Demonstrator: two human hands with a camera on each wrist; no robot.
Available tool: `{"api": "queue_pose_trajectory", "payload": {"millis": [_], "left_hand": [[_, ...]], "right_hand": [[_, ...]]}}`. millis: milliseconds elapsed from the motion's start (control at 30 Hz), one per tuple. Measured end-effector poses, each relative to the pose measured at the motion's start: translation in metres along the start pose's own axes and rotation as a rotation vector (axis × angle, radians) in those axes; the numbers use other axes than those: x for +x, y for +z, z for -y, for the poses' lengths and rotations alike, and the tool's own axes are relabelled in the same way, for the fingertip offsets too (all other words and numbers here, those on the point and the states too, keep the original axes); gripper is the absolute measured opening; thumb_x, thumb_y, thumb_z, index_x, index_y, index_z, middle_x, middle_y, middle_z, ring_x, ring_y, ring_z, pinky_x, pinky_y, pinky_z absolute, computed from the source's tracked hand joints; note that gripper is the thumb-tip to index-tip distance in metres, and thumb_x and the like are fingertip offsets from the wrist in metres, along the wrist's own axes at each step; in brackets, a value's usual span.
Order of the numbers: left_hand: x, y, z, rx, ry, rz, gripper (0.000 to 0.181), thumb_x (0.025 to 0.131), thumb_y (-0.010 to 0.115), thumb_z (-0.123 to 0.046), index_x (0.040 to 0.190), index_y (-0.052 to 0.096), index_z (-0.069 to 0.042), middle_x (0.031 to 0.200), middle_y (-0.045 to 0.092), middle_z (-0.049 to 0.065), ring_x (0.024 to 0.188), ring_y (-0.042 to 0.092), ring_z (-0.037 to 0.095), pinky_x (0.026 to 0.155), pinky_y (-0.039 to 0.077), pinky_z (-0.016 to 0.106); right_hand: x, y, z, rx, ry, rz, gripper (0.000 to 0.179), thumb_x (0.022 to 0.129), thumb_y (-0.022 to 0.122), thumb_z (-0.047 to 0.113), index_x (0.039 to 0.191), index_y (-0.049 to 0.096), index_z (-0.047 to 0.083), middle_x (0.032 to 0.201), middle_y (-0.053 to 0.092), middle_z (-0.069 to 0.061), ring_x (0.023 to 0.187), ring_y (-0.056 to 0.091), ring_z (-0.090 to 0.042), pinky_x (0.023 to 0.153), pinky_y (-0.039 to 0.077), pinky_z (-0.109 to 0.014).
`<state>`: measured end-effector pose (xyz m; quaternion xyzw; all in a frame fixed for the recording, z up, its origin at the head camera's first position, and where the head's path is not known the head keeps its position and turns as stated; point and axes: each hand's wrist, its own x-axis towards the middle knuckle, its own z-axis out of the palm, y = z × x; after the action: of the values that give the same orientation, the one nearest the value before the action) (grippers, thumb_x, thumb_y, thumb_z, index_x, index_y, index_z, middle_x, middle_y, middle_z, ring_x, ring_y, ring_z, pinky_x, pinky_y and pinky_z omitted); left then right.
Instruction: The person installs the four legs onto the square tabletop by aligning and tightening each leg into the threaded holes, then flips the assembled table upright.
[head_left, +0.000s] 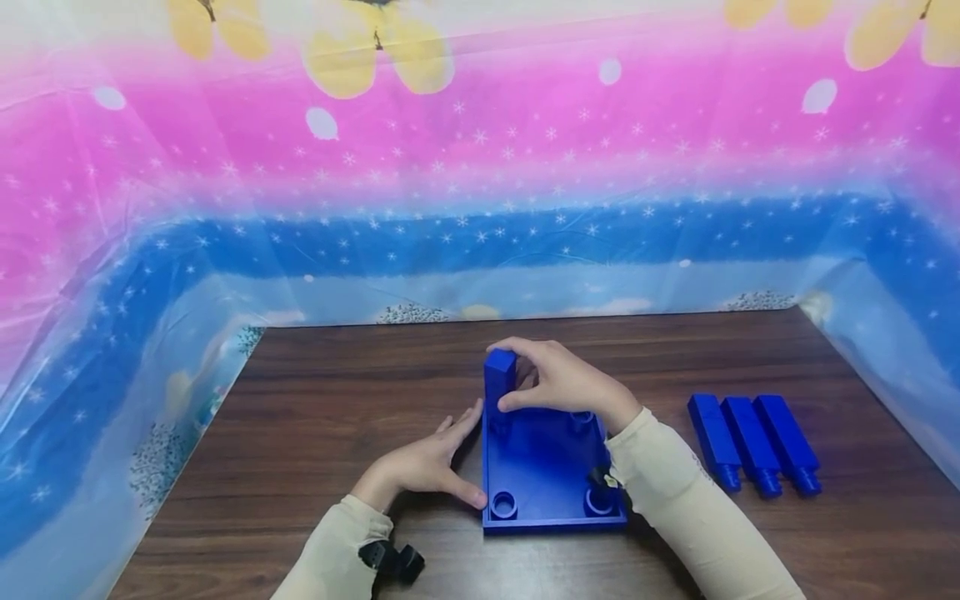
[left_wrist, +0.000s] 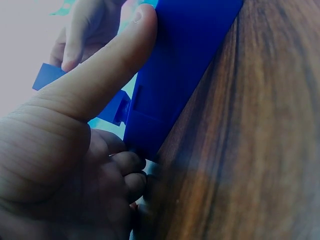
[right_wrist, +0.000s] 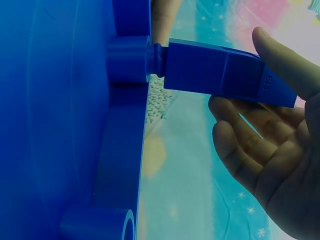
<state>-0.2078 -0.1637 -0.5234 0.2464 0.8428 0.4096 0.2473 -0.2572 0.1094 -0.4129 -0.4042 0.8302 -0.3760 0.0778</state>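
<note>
Head is shot from above the near side of the tabletop (head_left: 360,367), faced forward and down, far corners included. Left wrist is shot low and close, past the left hand (left_wrist: 55,142), tabletop turned sideways. Right wrist is shot close, across the tray (right_wrist: 60,125) toward the backdrop (right_wrist: 192,175). The tray and post (head_left: 499,382) are shared by all.
</note>
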Motion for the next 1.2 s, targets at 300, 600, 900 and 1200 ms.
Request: {"api": "queue_pose_trajectory", "payload": {"millis": [300,600,900,1200], "left_hand": [[0.0031,-0.0012,0.0029,0.009,-0.003,-0.009,0.146,0.066,0.093,-0.066,0.171,-0.003,-0.032,0.177,-0.002,0.003,0.158,-0.016,0.042,0.126,-0.001,0.065],[0.0047,0.0,0.0081,0.002,0.012,-0.006,0.145,0.067,0.092,-0.066,0.17,-0.004,-0.034,0.177,-0.002,0.003,0.157,-0.017,0.042,0.125,-0.002,0.065],[0.0033,0.001,0.0061,0.004,0.019,-0.002,0.144,0.069,0.093,-0.064,0.17,-0.004,-0.032,0.177,-0.001,0.008,0.157,-0.016,0.046,0.124,-0.001,0.068],[0.0012,-0.0001,0.0046,0.001,0.007,-0.006,0.144,0.068,0.093,-0.065,0.17,-0.003,-0.033,0.177,-0.002,0.008,0.157,-0.016,0.046,0.124,-0.001,0.068]], "right_hand": [[0.0016,-0.0042,-0.0006,0.065,-0.084,-0.033,0.064,0.097,0.079,0.015,0.154,0.051,0.008,0.124,0.073,-0.008,0.099,0.072,-0.017,0.085,0.061,-0.035],[0.0004,-0.0046,-0.0006,0.12,-0.102,-0.019,0.057,0.1,0.074,0.013,0.152,0.053,0.006,0.133,0.069,-0.011,0.115,0.069,-0.023,0.087,0.061,-0.038],[-0.0014,-0.0003,-0.0003,0.105,-0.081,-0.039,0.057,0.098,0.077,0.014,0.15,0.056,0.006,0.13,0.071,-0.011,0.11,0.072,-0.023,0.087,0.061,-0.036],[-0.0005,0.0004,0.0061,0.069,-0.073,-0.078,0.055,0.095,0.081,0.015,0.145,0.06,0.004,0.127,0.072,-0.015,0.101,0.076,-0.024,0.089,0.062,-0.039]]}}
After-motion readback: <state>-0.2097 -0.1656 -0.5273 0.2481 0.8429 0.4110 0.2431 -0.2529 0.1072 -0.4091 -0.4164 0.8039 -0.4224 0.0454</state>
